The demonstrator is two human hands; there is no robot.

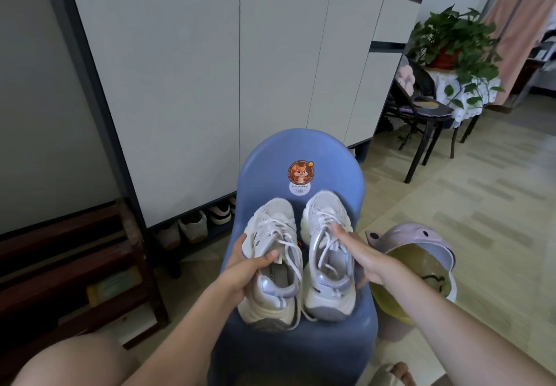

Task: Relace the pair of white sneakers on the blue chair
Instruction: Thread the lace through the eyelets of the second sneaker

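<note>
Both white mesh lace-up sneakers sit side by side on the moulded blue plastic chair (301, 156), toes twd its back. L hand (245, 265) grips left sneaker (272, 262) at the collar, thumb inside; R hand (361, 250) grasps right sneaker (328, 253) by its outer side, fingers at the laces. Looks like setup: both still laced, so next move prob needs loosening a knot. Beside chair, pink lidded bin (421, 265), yellow liner, contents unclear. Further back, shoes (192, 226) under white cabinet (210, 69).

A white cabinet (240, 69) fills the wall ahead, with shoes (192, 226) tucked beneath it. A potted plant (454, 39) stands on a cloth-covered table (469, 90) beside a black chair (427, 114), on pale tiled floor (481, 205).
</note>
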